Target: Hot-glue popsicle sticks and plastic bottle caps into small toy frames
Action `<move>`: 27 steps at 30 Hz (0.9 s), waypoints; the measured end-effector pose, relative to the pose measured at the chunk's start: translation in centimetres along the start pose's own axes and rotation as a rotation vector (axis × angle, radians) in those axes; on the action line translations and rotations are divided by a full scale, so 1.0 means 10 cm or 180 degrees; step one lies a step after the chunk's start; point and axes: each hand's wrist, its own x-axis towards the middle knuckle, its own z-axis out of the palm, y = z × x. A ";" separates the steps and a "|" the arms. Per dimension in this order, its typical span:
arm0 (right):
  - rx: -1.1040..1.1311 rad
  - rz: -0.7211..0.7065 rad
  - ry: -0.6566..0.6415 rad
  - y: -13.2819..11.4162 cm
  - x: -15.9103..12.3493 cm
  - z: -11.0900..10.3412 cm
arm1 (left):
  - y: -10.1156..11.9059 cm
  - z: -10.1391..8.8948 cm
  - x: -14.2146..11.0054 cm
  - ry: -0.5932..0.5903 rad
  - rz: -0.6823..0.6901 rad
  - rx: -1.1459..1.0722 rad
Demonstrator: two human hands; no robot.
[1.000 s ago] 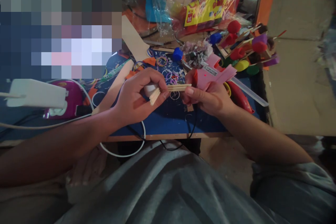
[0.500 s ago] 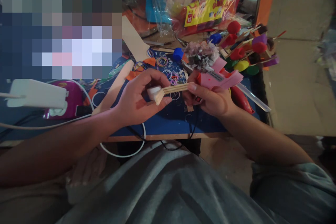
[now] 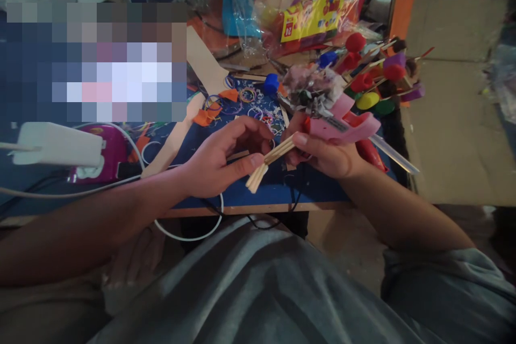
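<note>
A slim bundle of pale wooden sticks (image 3: 278, 151) is pinched between the thumb and fingers of my right hand (image 3: 322, 153). Its lower end fans out, with a small white piece (image 3: 263, 170) partly showing behind it. My left hand (image 3: 226, 153) is curled with thumb and fingers apart; the thumb tip meets or nearly meets the sticks. Against my right hand is a pink glue gun (image 3: 342, 121), a clear glue stick (image 3: 395, 155) poking out at its back. Whether my hidden fingers grip the gun cannot be seen. A crumpled greyish wad (image 3: 310, 88) is at its front.
Rubber bands (image 3: 213, 102) and shreds litter the blue tabletop (image 3: 322, 193). Coloured clay pieces on sticks (image 3: 374, 72) are heaped at right, beside cardboard (image 3: 455, 102). A white plug adapter (image 3: 60, 142) sits in a purple socket (image 3: 110, 153) at left. A white cable (image 3: 189, 239) hangs over the edge.
The sticks have tilted, their fanned end swinging down towards me. That end and the white piece have left the space between my left thumb and fingers. The glue gun has shifted slightly right.
</note>
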 end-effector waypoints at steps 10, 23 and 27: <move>-0.0423 0.0302 -0.0334 -0.07 0.02 0.11 | 0.02 0.02 0.02 -0.0083 -0.0394 0.0334; -0.0248 0.0105 0.0218 -0.08 0.02 0.15 | 0.03 0.02 0.04 0.0313 -0.0238 0.0689; -0.0193 0.0169 0.0327 -0.12 0.05 0.22 | 0.04 0.03 0.04 0.0260 -0.0277 0.0663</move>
